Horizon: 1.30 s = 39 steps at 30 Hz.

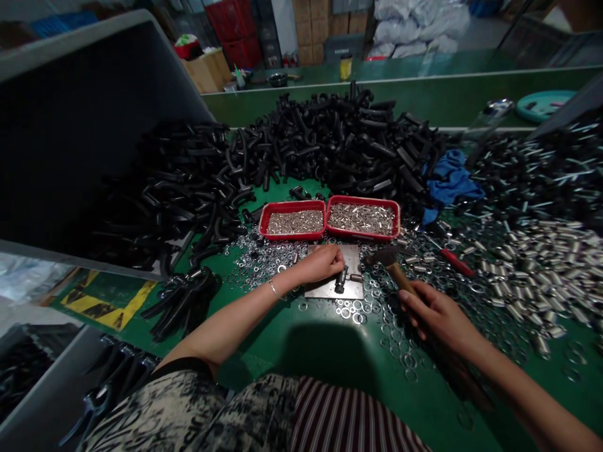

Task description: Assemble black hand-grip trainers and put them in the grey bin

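Observation:
My left hand (323, 262) rests on a small steel plate (354, 254) on the green table, fingers curled around a short black part (340, 280) that stands on the plate. My right hand (436, 314) grips the wooden handle of a hammer (387, 258), whose dark head lies just right of the plate. Loose metal washers (351, 311) lie scattered around the plate and under both hands.
Two red trays (264, 221) of small metal pieces sit behind the plate. A big heap of black curved handles (330, 138) fills the back; several more lie at left (183, 301). Metal sleeves (541, 263) cover the right. A blue cloth (450, 179) and a red-handled tool (456, 262) lie nearby.

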Motion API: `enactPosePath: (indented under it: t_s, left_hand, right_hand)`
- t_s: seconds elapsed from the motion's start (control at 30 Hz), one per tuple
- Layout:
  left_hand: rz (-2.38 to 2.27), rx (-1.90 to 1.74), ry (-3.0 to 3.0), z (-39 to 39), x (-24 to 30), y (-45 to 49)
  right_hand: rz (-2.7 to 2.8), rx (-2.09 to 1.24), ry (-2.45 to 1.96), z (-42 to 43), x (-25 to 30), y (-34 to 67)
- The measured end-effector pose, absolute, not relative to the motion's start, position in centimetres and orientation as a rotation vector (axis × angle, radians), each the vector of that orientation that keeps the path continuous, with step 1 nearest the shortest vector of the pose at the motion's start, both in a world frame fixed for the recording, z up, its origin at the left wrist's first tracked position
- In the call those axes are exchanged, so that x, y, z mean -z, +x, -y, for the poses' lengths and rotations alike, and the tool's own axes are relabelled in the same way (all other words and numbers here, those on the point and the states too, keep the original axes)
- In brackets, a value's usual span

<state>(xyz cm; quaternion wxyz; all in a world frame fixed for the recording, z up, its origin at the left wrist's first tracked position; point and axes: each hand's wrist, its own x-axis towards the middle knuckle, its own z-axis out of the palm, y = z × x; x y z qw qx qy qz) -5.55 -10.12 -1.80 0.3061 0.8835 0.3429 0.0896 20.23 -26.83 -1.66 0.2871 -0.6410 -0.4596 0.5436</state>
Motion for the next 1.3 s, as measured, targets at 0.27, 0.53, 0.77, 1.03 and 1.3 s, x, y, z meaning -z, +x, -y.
enactPosePath:
  t_s: [0.27, 0.53, 0.77, 1.03, 1.3]
  left_hand:
    - [-0.767, -0.194, 2.561, 10.1, 1.0, -4.9]
    - [-0.632, -0.091, 2.649, 10.9, -0.2, -6.4]
    - [-0.808, -0.199, 2.558, 13.7, 2.9, -8.2]
    - [-0.872, -0.309, 2.560, 13.9, 3.9, -7.6]
    - [-0.938, -0.392, 2.483, 14.6, 4.7, -7.3]
  right_hand:
    - [1.144, -1.492, -1.698, 27.2, 1.8, 19.8]
    - [1.072, -1.483, -1.698, 28.0, 1.9, 19.4]
    - [1.054, -1.486, -1.719, 28.7, 2.4, 19.6]
    - [1.334, -1.345, -1.820, 28.3, 1.0, 19.1]
    - [1.838, -0.738, -1.870, 26.0, -2.1, 17.1]
